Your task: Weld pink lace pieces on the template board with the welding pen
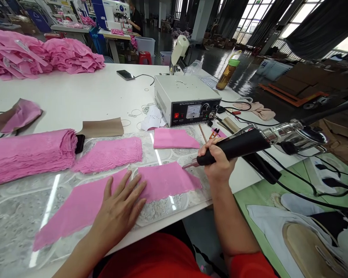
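My left hand (120,204) lies flat with spread fingers across the gap between two pink fabric pieces, its fingertips touching both. One is the long left piece (72,208); the other is the right piece (165,181). In my right hand (222,162) is a black-handled ultrasonic welding gun (234,146), gripped round its body. Its pointed metal tip meets the upper right edge of the right pink piece. Both pieces rest on a clear-topped grey patterned mat (17,208). Behind them lie a small pink stack (174,138) and a lace-edged pink piece (113,152).
A generator box (188,100) with a dial stands at the back, cabled to the gun. Stacked pink fabric (31,152) sits at left, with pink heaps (20,54) behind. A phone (125,75), bottle (228,73) and brown card (103,127) share the table. Cables hang at right.
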Tool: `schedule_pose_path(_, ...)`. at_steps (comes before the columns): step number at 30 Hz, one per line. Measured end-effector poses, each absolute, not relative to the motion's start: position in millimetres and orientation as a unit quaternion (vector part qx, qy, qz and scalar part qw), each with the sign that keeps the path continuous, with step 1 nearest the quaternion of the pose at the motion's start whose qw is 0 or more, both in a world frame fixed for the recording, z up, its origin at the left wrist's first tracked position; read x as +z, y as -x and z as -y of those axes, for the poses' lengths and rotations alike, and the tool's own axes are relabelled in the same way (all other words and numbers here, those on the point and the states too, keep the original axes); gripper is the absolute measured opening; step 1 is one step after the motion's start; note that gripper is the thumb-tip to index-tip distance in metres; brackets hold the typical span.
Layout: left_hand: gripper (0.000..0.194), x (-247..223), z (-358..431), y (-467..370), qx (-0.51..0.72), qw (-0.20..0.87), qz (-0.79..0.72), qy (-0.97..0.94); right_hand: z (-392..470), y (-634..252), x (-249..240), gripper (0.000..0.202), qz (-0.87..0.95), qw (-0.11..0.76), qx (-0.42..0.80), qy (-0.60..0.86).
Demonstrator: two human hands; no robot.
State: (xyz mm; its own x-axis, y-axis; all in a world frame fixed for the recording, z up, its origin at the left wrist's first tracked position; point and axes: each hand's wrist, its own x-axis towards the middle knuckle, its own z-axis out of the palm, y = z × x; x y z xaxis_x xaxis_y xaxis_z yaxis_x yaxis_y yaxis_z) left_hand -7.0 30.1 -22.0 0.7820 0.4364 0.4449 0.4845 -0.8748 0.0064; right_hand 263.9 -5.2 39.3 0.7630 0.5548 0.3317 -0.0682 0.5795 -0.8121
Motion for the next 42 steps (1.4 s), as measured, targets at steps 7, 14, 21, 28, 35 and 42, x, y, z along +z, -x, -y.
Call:
schedule_pose_path(7, 0.041, -23.7, -29.8, 7.5, -0.225, 0.036, 0.250, 0.941, 24.3, -269.7, 41.0, 0.010, 0.294, 0.839, 0.185, 0.419)
schedule_pose_path(14, 0.041, -22.4, -29.9, 7.2, -0.221, 0.044, 0.245, 0.943, 30.3, -272.3, 39.5, 0.010, 0.298, 0.835, 0.188, 0.423)
schedule_pose_path(21, 0.041, -22.0, -30.6, 7.6, -0.221, 0.056, 0.242, 0.943, 27.9, -272.1, 37.8, 0.010, 0.306, 0.832, 0.175, 0.429)
schedule_pose_path(28, 0.042, -22.6, -31.5, 6.6, -0.225, 0.048, 0.239, 0.943, 44.9, -282.4, 40.7, 0.011, 0.285, 0.835, 0.152, 0.446)
schedule_pose_path(35, 0.042, -23.5, -32.3, 7.1, -0.227, 0.041, 0.239, 0.943, 57.5, -287.9, 41.4, 0.012, 0.284, 0.826, 0.139, 0.466)
schedule_pose_path(42, 0.042, -23.6, -32.7, 7.2, -0.226, 0.039, 0.241, 0.943, 57.3, -285.4, 40.7, 0.010, 0.292, 0.826, 0.146, 0.459)
